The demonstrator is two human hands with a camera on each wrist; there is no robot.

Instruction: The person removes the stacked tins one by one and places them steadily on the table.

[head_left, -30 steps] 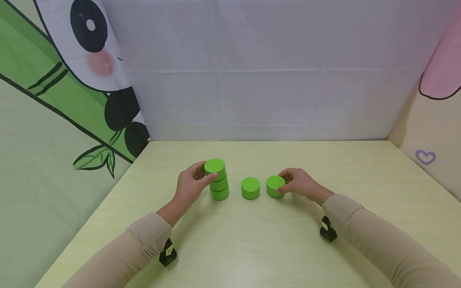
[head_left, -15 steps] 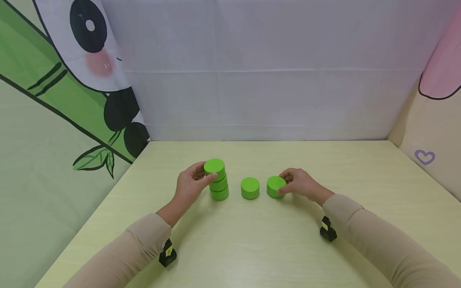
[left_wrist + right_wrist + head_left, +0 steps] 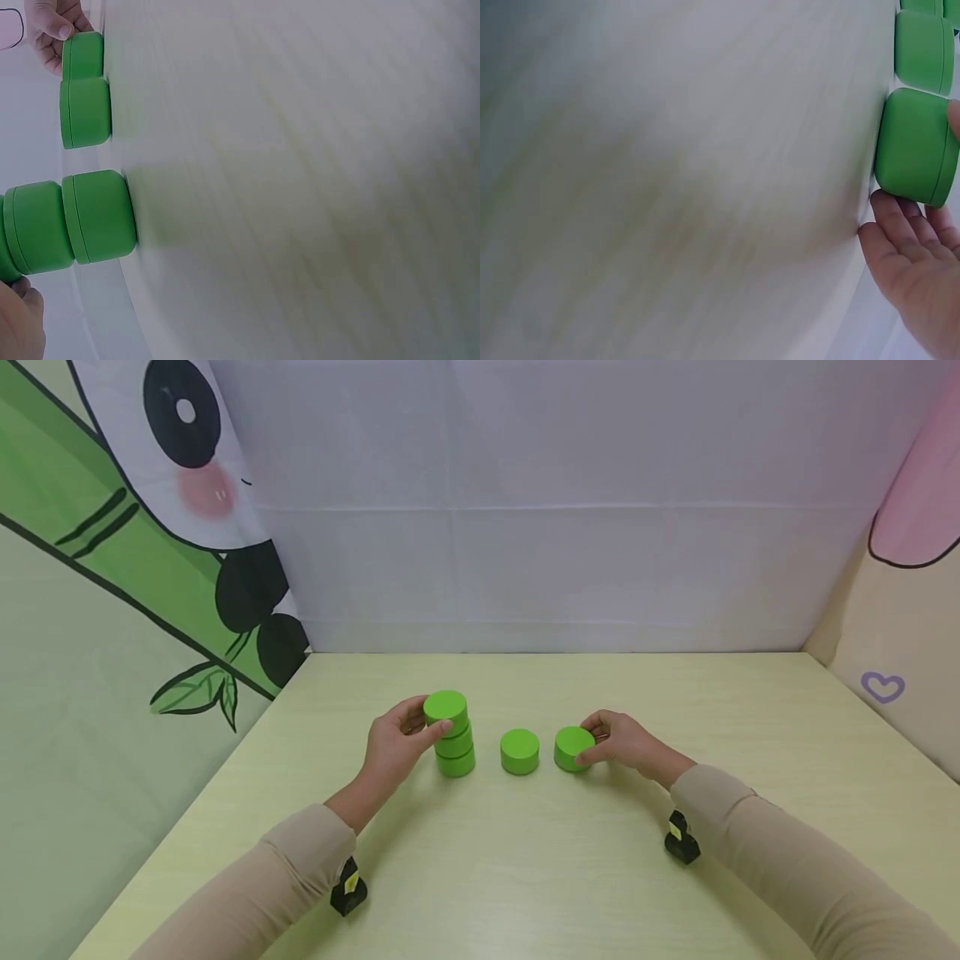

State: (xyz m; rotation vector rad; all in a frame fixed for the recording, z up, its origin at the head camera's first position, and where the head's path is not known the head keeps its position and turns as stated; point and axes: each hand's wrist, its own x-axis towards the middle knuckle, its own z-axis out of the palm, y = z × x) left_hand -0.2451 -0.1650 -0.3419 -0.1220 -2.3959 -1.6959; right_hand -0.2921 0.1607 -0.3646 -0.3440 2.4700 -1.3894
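Observation:
Three round green tins are stacked on the table, and my left hand (image 3: 395, 743) pinches the top tin (image 3: 446, 708) between thumb and fingers. Under it are the middle tin (image 3: 455, 745) and the bottom tin (image 3: 456, 766). To the right of the stack a single tin (image 3: 520, 752) stands apart, untouched. Farther right, my right hand (image 3: 626, 744) grips another tin (image 3: 573, 748) by its right side; that tin stands on the table. In the right wrist view this gripped tin (image 3: 913, 146) shows a lid seam, with the fingers (image 3: 900, 225) under its near side.
The pale wooden table (image 3: 510, 868) runs back to a white cloth wall (image 3: 555, 577). A cartoon-printed cloth (image 3: 90, 635) borders the left side, and a beige one (image 3: 907, 635) the right. Black wrist devices hang under both sleeves (image 3: 757, 827).

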